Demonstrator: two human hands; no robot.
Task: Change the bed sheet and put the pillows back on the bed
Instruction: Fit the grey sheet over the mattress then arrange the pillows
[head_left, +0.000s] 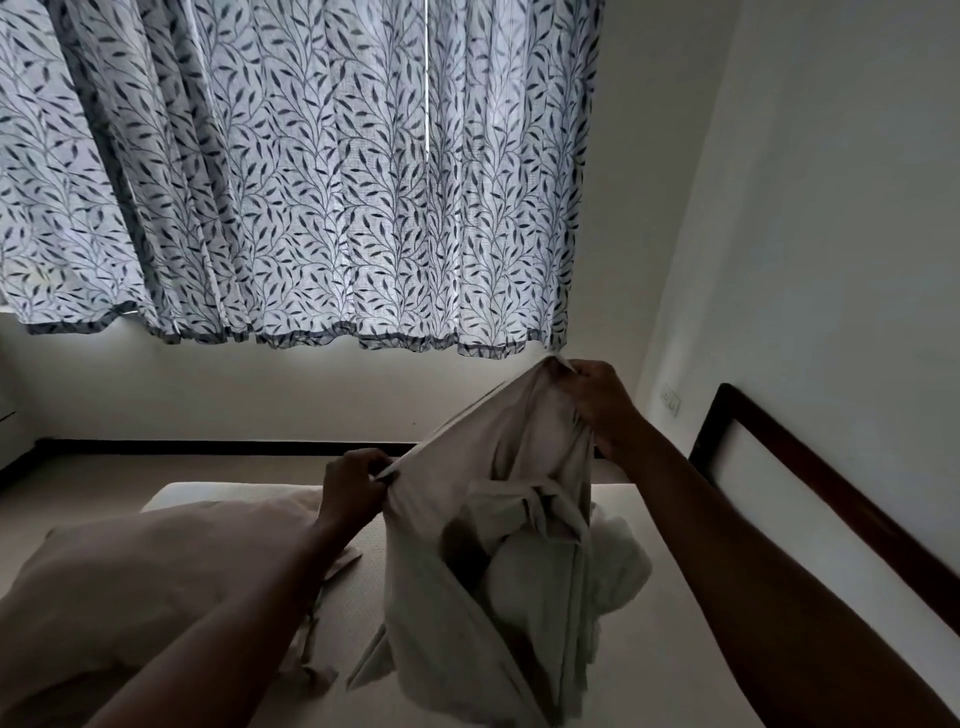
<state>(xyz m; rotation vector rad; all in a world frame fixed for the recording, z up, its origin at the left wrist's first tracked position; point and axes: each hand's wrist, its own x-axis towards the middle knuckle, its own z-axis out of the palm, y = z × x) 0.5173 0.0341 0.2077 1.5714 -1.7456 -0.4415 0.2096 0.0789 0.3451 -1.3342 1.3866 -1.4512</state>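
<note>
Both hands lift a pale, crumpled bed sheet (441, 623) above the bare mattress (675, 649). The left hand (356, 486) pinches its hem and the right hand (597, 400) grips a raised corner. Soft, light and floppy, it probably handles best by its edges and corners. A pillow (130, 582) lies along the mattress's left edge.

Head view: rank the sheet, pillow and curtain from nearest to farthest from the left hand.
1. Sheet, pinched in the left hand.
2. Pillow, just below it, on the left.
3. Curtain, on the far wall above.
</note>
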